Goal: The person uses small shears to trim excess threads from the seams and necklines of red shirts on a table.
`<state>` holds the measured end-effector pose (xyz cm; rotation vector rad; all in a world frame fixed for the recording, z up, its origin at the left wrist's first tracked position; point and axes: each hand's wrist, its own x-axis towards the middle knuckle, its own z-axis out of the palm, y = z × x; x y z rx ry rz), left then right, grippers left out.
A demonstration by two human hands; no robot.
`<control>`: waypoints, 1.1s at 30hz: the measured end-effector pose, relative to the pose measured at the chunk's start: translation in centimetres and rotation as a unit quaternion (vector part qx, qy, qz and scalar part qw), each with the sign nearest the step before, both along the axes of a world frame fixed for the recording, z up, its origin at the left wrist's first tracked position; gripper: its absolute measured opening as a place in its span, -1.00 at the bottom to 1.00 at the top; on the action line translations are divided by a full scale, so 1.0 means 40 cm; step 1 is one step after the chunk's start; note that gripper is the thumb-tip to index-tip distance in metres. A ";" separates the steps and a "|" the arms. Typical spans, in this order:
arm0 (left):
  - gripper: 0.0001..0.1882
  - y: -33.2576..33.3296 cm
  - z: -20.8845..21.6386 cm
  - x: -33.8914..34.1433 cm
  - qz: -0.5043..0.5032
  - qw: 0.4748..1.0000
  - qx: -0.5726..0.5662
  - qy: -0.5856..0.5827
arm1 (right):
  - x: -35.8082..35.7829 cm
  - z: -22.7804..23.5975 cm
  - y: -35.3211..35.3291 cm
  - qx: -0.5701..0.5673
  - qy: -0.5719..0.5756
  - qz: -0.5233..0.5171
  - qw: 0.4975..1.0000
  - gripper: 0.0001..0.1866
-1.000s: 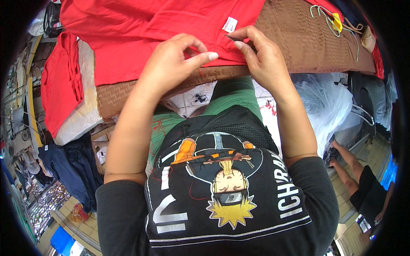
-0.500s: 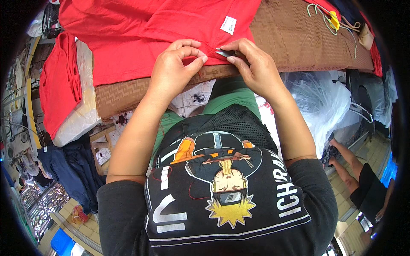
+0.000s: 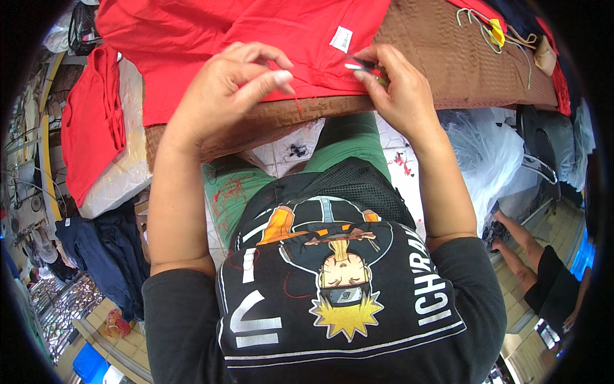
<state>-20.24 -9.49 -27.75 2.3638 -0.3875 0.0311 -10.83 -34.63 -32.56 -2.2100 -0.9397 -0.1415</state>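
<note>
My left hand [image 3: 233, 86] is lifted over the front edge of a red garment [image 3: 243, 38], thumb and forefinger a little apart. A short red thread [image 3: 297, 102] hangs just beyond its thumb tip; whether it touches the thumb is unclear. In my right hand [image 3: 400, 86] I grip small thread snips [image 3: 359, 66], their blades pointing left above the cloth. Most of their handle is hidden in my palm. A white tag [image 3: 341, 40] lies on the red fabric beyond the snips.
A brown patterned cloth [image 3: 467, 64] covers the table. Another red garment [image 3: 93, 125] hangs at the left above dark blue clothing [image 3: 105, 256]. Cords with a yellow piece [image 3: 496, 33] lie far right. Clear plastic bags [image 3: 480, 153] stand at right, near another person's legs [image 3: 515, 246].
My left hand has moved left and towards me, off the cloth, its pinch loosened. My right hand has shifted right with the snips, away from the seam.
</note>
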 end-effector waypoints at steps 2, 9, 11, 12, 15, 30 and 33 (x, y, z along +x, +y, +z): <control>-0.87 0.017 -0.026 0.016 0.026 0.999 0.025 -0.014 | -0.007 -0.029 -0.006 -0.001 0.004 0.022 1.000 -0.73; -0.54 0.008 -0.150 0.064 0.057 0.973 0.184 -0.125 | -0.004 -0.080 -0.036 -0.001 -0.036 -0.014 0.999 -0.85; -0.57 0.018 -0.165 0.088 0.064 0.962 0.215 -0.156 | -0.008 -0.082 -0.037 0.097 0.028 -0.009 0.995 -0.87; -0.58 0.025 -0.173 0.098 0.069 0.956 0.230 -0.170 | -0.008 -0.075 -0.043 0.097 0.064 -0.014 0.993 -0.88; -0.74 0.039 -0.160 0.099 0.062 0.981 0.138 -0.119 | -0.008 -0.017 -0.078 0.066 0.148 -0.028 0.986 -0.87; -0.84 -0.003 -0.114 0.151 0.241 0.884 0.129 -0.379 | 0.069 -0.088 -0.037 0.173 0.199 -0.139 0.955 -0.75; -0.77 -0.070 -0.094 0.048 0.237 0.950 0.093 -0.183 | 0.073 -0.093 -0.037 0.166 0.212 -0.140 0.953 -0.76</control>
